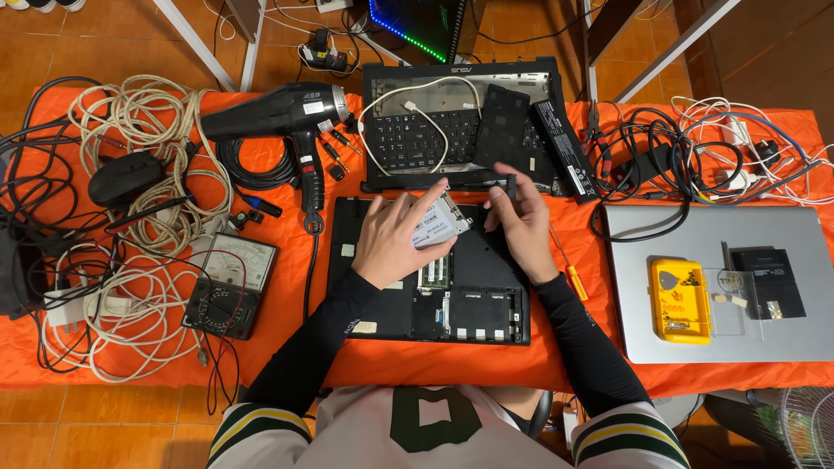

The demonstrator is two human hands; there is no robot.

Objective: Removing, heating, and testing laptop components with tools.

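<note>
Overhead, left fingers (415,227) grip a silver drive (441,220); right fingers (508,198) pinch, seemingly, a small black bracket (511,184).

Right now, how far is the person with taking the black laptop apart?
Done: the upturned black laptop base lies open, its flat black cover panel set aside on the other laptop's keyboard. In hand: the left hand holds a silver rectangular drive; the right hand pinches a small dark piece. Left: memory sticks remain seated.
</note>
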